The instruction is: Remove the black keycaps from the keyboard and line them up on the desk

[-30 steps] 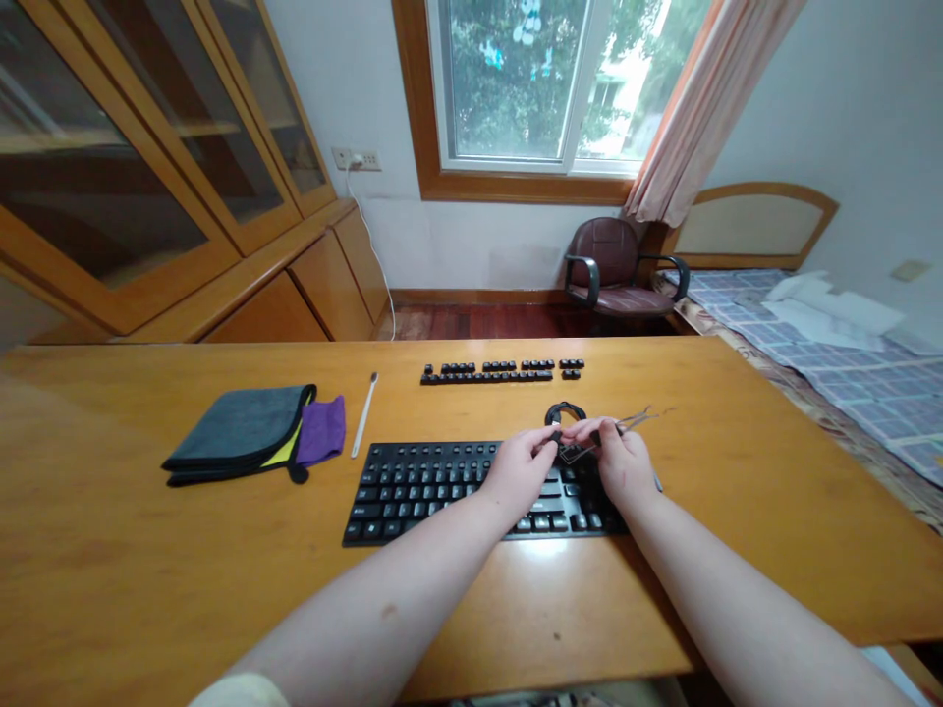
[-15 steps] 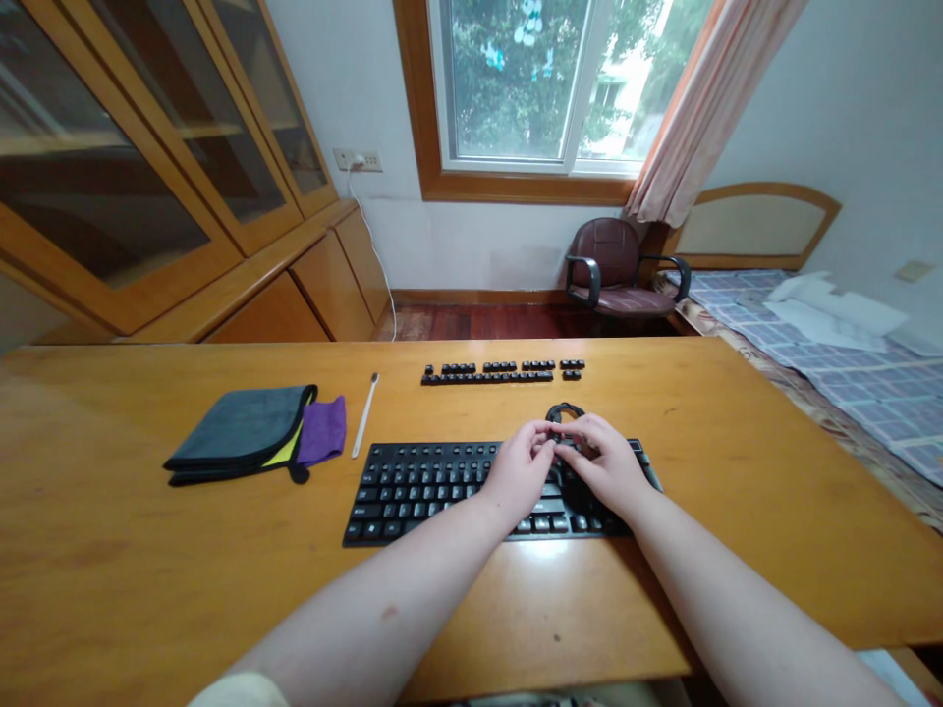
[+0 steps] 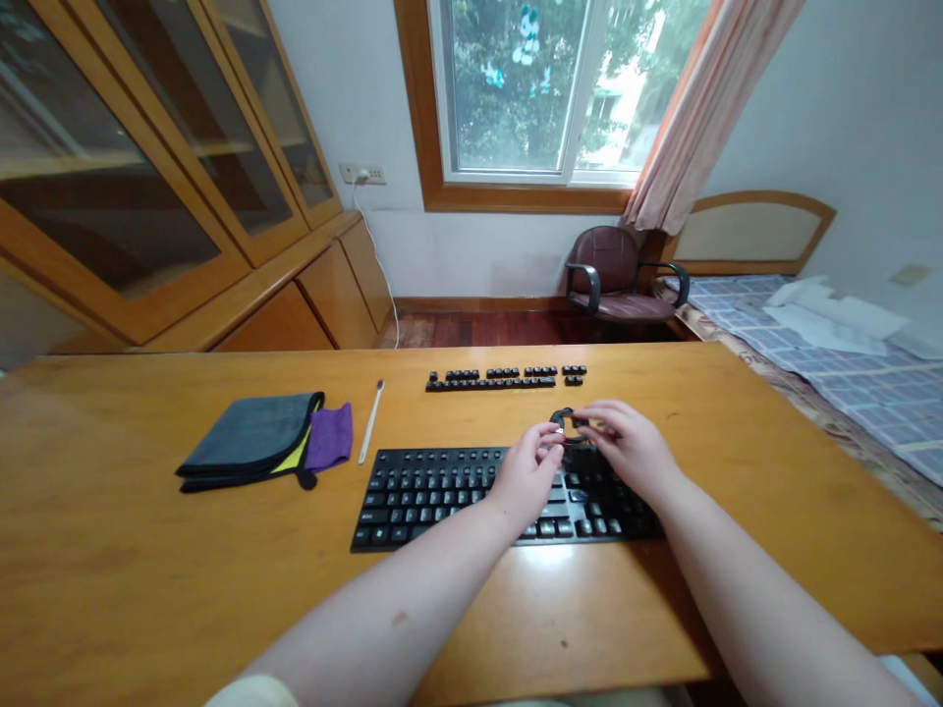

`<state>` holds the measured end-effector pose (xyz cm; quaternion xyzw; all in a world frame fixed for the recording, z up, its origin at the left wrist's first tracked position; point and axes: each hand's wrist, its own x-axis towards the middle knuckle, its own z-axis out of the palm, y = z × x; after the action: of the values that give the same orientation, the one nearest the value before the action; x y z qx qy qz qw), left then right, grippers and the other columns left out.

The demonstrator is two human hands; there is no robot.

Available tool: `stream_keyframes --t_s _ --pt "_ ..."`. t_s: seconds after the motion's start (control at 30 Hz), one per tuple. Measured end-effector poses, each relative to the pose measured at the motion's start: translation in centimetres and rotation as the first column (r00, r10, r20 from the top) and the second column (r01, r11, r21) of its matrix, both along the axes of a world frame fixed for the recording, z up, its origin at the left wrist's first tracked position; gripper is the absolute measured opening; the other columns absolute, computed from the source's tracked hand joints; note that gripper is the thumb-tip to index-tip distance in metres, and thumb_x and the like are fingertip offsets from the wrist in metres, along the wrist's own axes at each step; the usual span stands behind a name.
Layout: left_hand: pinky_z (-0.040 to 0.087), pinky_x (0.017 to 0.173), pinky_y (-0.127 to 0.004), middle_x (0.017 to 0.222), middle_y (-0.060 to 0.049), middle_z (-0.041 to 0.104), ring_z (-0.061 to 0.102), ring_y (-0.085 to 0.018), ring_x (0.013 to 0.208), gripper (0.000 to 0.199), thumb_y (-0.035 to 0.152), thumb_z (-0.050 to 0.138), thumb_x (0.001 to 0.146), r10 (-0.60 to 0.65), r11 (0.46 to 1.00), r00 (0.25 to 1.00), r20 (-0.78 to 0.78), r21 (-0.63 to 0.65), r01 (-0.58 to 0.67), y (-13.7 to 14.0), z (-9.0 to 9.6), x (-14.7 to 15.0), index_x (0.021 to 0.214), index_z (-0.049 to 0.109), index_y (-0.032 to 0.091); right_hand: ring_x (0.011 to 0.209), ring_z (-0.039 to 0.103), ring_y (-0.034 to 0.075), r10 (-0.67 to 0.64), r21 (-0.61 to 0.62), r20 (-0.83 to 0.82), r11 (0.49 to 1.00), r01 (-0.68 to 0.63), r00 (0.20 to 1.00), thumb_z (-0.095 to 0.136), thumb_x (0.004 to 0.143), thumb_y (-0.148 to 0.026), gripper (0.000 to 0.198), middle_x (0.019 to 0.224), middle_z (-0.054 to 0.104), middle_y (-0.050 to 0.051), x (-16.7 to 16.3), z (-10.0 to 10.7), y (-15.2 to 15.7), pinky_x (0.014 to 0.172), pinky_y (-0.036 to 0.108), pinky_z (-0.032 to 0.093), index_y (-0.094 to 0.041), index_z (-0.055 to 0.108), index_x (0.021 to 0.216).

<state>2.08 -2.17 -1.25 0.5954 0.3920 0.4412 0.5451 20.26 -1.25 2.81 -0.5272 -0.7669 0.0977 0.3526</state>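
Note:
A black keyboard (image 3: 442, 496) lies on the wooden table in front of me, and several of its top-row key positions look bare. Behind its right half is a coiled black cable (image 3: 566, 414). My left hand (image 3: 525, 476) is closed in a pinch at the left side of the coil, with a small pale bit showing at the fingertips. At the coil's right side, my right hand (image 3: 632, 450) pinches a dark part of the cable between thumb and fingers. Both wrists pass over the keyboard, and the right one shades its number pad.
Loose black keycaps (image 3: 490, 384) stand in two rows farther back. Left of the keyboard lie a white toothbrush (image 3: 370, 424), a purple cloth (image 3: 330, 437) and a folded grey cloth (image 3: 254, 432). A chair (image 3: 608, 270) and a bed (image 3: 847, 339) are beyond the table.
My hands have moved apart from each other; the right hand has shifted right and the coil shows more between them. The whole view has tilted slightly.

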Motion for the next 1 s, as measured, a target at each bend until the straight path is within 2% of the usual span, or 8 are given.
stream_keyframes --t_s 0.13,0.2,0.23,0.37,0.47,0.7,1.0 --pt "0.049 0.077 -0.030 0.106 -0.008 0.063 0.060 -0.012 0.078 0.025 0.025 0.047 0.087 0.003 1.000 0.999 -0.047 0.025 -0.002 -0.1 -0.1 -0.2 0.111 0.052 0.018 0.080 0.060 0.022 -0.268 0.028 0.098 0.964 0.266 0.959 0.061 0.078 -0.034 0.023 0.088 0.067 0.007 4.3 1.8 4.9 0.071 0.032 0.047 -0.020 0.068 0.095" --pt "0.049 0.078 -0.030 0.105 -0.008 0.064 0.060 -0.013 0.079 0.025 0.024 0.047 0.087 -0.003 1.000 0.998 -0.057 0.024 0.005 -0.1 0.0 -0.2 0.110 0.053 0.018 0.076 0.060 0.022 -0.367 -0.015 0.134 0.928 0.372 0.921 0.062 0.076 -0.033 0.023 0.084 0.068 0.007 6.1 1.1 7.5 0.069 0.032 0.045 -0.020 0.069 0.094" --pt "0.049 0.077 -0.030 0.104 -0.008 0.064 0.060 -0.013 0.079 0.025 0.024 0.047 0.087 -0.005 1.000 0.998 -0.062 0.022 0.007 -0.1 0.1 -0.2 0.110 0.053 0.017 0.075 0.060 0.022 -0.374 -0.051 0.165 0.921 0.386 0.913 0.062 0.075 -0.032 0.022 0.084 0.068 0.007 6.7 0.3 8.6 0.068 0.032 0.045 -0.020 0.070 0.091" --pt "0.049 0.078 -0.029 0.102 -0.007 0.064 0.060 -0.014 0.084 0.025 0.024 0.046 0.087 -0.013 1.000 0.997 -0.079 0.010 0.014 -0.3 0.3 -0.3 0.109 0.055 0.017 0.077 0.060 0.021 -0.329 -0.164 0.222 0.915 0.368 0.918 0.061 0.074 -0.032 0.019 0.088 0.069 0.006 7.4 -3.7 10.5 0.067 0.030 0.043 -0.022 0.071 0.087" --pt "0.049 0.080 -0.030 0.102 -0.007 0.065 0.060 -0.015 0.086 0.025 0.025 0.047 0.087 -0.019 1.000 0.996 -0.089 0.014 0.020 -0.4 0.6 -0.3 0.108 0.056 0.018 0.077 0.060 0.021 -0.319 -0.188 0.250 0.910 0.369 0.914 0.060 0.074 -0.033 0.018 0.086 0.069 0.005 7.3 -5.5 10.6 0.067 0.029 0.043 -0.023 0.071 0.085" --pt "0.048 0.080 -0.030 0.100 -0.006 0.065 0.060 -0.014 0.084 0.023 0.025 0.048 0.086 -0.024 1.000 0.994 -0.106 -0.019 0.022 -0.6 1.3 -0.4 0.105 0.057 0.018 0.080 0.061 0.022 -0.330 -0.163 0.275 0.909 0.383 0.903 0.058 0.076 -0.037 0.025 0.087 0.069 0.006 7.5 -5.9 11.2 0.067 0.029 0.043 -0.022 0.072 0.090" --pt "0.048 0.079 -0.029 0.099 -0.006 0.065 0.059 -0.014 0.084 0.024 0.028 0.047 0.086 -0.026 1.000 0.993 -0.116 -0.013 0.025 -0.6 1.1 -0.4 0.105 0.057 0.018 0.084 0.061 0.020 -0.284 -0.129 0.242 0.938 0.321 0.928 0.057 0.079 -0.033 0.025 0.091 0.068 0.006 7.5 -6.5 11.3 0.072 0.027 0.044 -0.020 0.071 0.095"
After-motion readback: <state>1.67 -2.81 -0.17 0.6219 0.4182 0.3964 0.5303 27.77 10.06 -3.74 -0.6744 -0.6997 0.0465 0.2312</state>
